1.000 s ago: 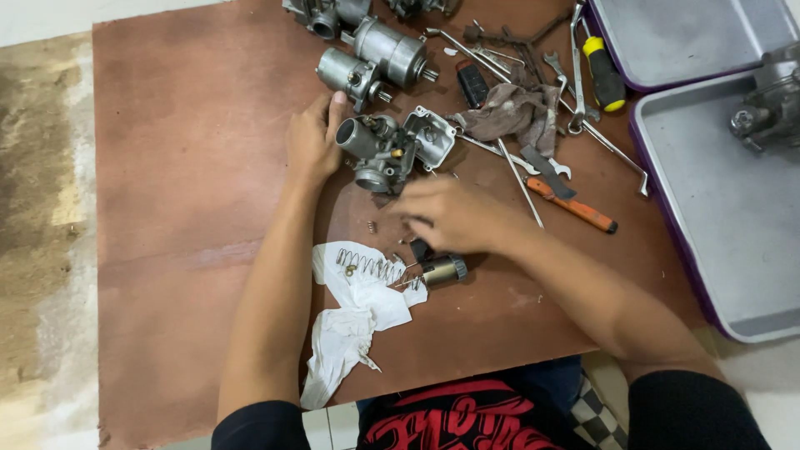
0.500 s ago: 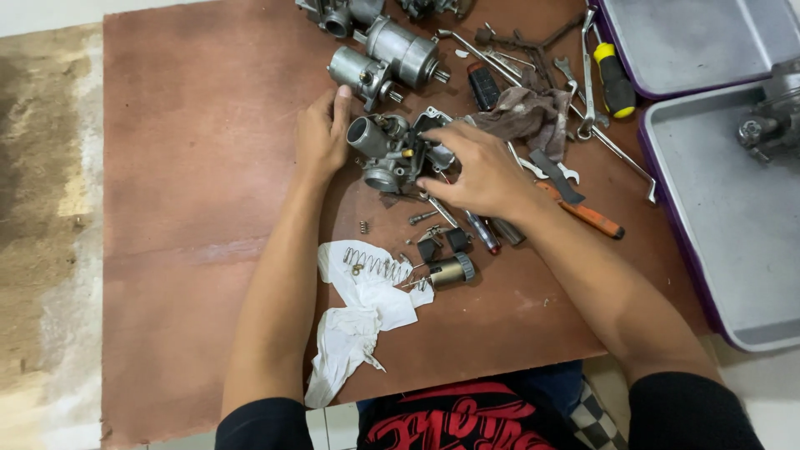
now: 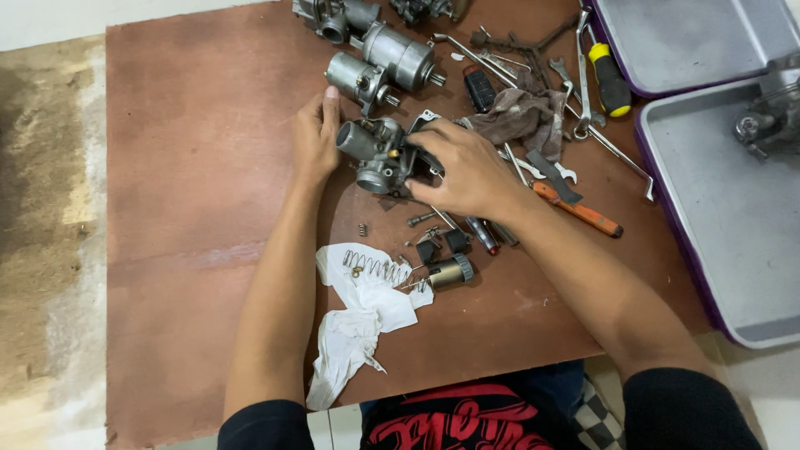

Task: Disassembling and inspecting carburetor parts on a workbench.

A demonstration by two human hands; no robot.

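Your left hand braces the carburetor with fingers pressed flat against its side, and your right hand grips its other side, fingers curled over it. Just below the carburetor there's a spring lying on a white rag.

Both forearms bare, reaching forward and converging, left hand palm inward, fingers extended and pressed flat, right hand palm down, fingers curled in a grip, right elbow out wider than left
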